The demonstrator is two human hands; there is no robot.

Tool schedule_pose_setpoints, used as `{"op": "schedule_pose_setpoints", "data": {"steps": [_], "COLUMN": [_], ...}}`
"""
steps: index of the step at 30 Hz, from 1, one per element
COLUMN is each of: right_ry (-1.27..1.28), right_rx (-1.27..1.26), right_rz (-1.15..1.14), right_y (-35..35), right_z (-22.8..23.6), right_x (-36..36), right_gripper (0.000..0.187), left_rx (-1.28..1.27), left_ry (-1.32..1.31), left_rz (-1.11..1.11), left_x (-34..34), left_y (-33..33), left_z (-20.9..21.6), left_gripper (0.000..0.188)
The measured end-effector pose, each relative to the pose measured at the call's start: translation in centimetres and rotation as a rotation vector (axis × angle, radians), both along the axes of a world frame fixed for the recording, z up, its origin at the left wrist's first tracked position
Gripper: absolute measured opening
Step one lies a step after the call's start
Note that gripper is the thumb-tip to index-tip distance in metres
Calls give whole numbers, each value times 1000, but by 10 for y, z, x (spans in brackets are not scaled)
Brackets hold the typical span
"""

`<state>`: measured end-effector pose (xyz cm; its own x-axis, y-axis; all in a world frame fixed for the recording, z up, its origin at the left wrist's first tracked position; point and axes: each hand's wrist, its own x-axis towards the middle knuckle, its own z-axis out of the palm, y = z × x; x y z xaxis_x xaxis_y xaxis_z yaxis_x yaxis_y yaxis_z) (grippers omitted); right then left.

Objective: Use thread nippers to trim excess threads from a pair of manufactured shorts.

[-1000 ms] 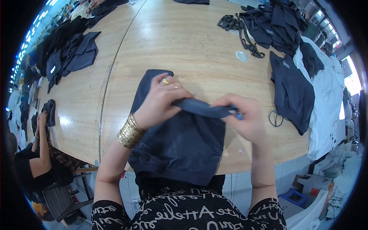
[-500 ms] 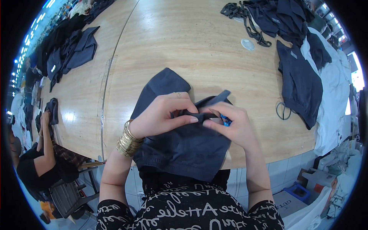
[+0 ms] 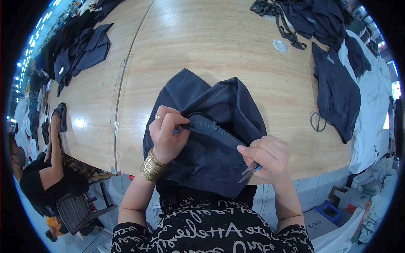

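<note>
Dark navy shorts (image 3: 198, 168) lie in front of me at the table's near edge, their gathered waistband toward my body and the leg parts pointing away. My left hand (image 3: 168, 131) pinches one end of a stitched seam edge (image 3: 213, 127), fingers closed on the cloth. At the other end of that seam, my right hand (image 3: 270, 157) grips the fabric between thumb and fingers, so the edge runs taut between both hands. Tucked in the right hand is a small pair of scissors (image 3: 249, 170) with a bit of blue, its blades apart and sticking out toward the lower left.
Another dark garment (image 3: 337, 92) lies at the right, beside a thin cord loop (image 3: 317, 121) and white cloth (image 3: 366, 105). Dark clothes (image 3: 82, 52) are heaped at the far left. A co-worker (image 3: 46, 168) sits at the left edge, handling dark cloth. A round white disc (image 3: 280, 45) lies far right.
My hands were close together over bunched cloth and have moved apart, stretching the seam edge between them. The far right part of the shorts has opened out. The scissors now show below my right hand.
</note>
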<state>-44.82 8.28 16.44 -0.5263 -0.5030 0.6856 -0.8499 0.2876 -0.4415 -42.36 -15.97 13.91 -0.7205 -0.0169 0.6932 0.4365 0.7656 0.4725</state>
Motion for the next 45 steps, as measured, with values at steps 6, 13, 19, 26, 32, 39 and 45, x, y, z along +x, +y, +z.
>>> {"op": "schedule_pose_setpoints", "data": {"steps": [6, 13, 19, 26, 32, 39, 45], "right_ry": [-45, -92, -165, -680, -735, -689, -1041], "right_rx": [84, 166, 224, 47, 114, 136, -177], "right_rz": [-49, 21, -9, -127, -127, -94, -55], "right_y": [7, 7, 21, 24, 22, 9, -15], "right_z": [-23, -18, -21, -5, -3, 5, -14], "right_x": [13, 24, 32, 34, 33, 25, -4], "right_gripper": [33, 35, 35, 28, 37, 36, 23], "left_rx": [559, 1339, 1184, 1162, 1040, 1061, 966], "left_ry": [-585, -1187, -1215, -1056, -981, -927, -1117], "left_rz": [-92, -439, -468, -555, -586, -564, -596], "left_x": [39, 34, 10, 20, 21, 25, 27], "left_y": [25, 53, 47, 45, 42, 43, 39], "left_z": [12, -2, -1, -6, -1, -3, 1], "left_gripper": [15, 28, 20, 15, 16, 18, 19]}}
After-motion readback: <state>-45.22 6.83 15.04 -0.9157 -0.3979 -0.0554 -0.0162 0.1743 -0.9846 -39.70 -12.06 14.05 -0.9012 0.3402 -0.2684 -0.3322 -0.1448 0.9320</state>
